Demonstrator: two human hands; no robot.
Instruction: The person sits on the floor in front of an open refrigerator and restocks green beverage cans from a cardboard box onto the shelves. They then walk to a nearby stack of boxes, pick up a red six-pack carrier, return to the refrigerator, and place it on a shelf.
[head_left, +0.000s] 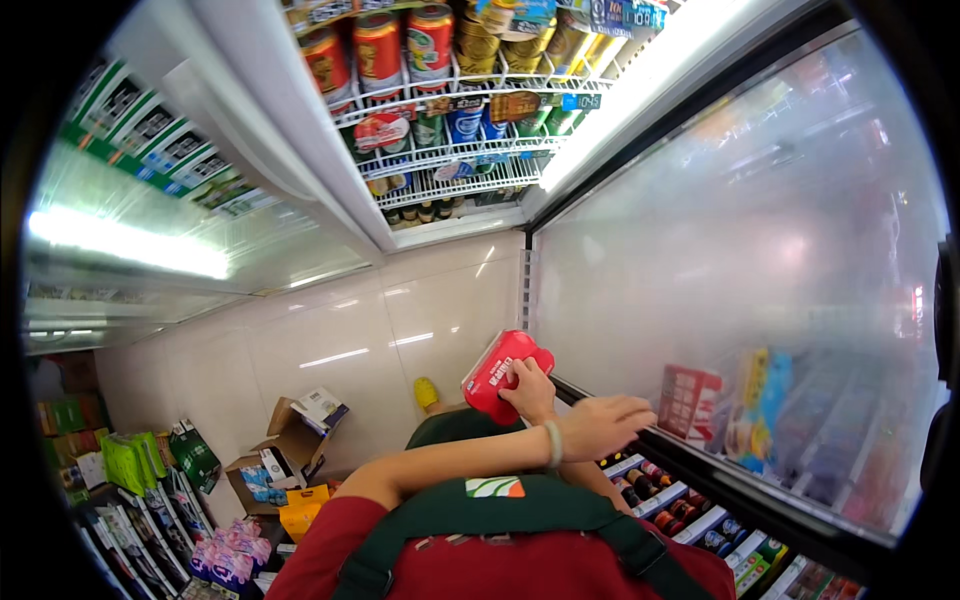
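Observation:
My right hand (529, 390) grips a red carton multipack (499, 375) from above, with fingertips pressed at its printed top. Crossed over the right forearm is my left arm, a pale bangle on its wrist. My left hand (609, 427) is stretched out palm down near the black-edged frame of a fogged glass cooler door (712, 262); whether its fingertips touch the frame cannot be told. The door stands open. Ahead, white wire shelves (465, 169) in the cooler hold rows of drink cans, among them red cans (377, 52) and gold cans (477, 45).
A second cooler door (150, 225) is at the left. On the tiled floor (322, 322) stands an opened cardboard box (281, 450) with packs in it. Green packs (133, 461) and pink packs (231, 555) lie lower left. Shelved bottles (667, 510) are at the lower right.

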